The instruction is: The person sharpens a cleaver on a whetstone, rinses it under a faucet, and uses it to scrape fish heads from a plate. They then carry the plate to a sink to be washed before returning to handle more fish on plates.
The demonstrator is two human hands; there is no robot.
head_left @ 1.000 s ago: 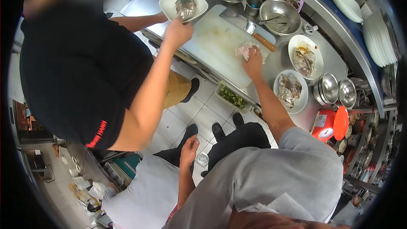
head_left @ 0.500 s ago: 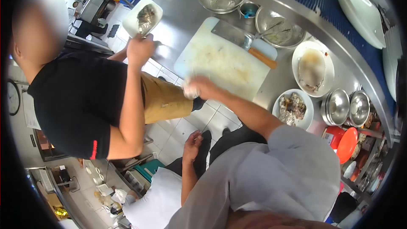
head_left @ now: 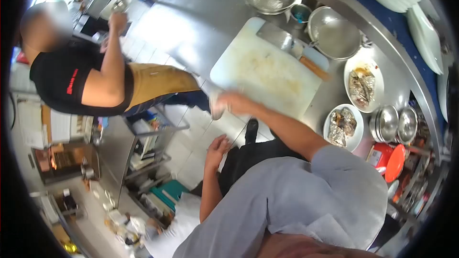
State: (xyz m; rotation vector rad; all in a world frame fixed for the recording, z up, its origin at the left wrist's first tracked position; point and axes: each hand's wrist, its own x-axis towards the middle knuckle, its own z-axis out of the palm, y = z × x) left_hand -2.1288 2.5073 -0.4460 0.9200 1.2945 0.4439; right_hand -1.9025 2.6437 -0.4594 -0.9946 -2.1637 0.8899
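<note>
Right hand closed round blurred pale wad beside cutting board, left hand loosely open; snug, even grip advisable.

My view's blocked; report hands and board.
Right hand holding blurred white wad, off the board. Left hand looks empty, partly open. Cleaver on board.

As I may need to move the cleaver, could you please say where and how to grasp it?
I'd grip its wooden handle from above, from the oval dish's side: the handle points that way, its end past the board, while the broad blade lies flat.
</note>
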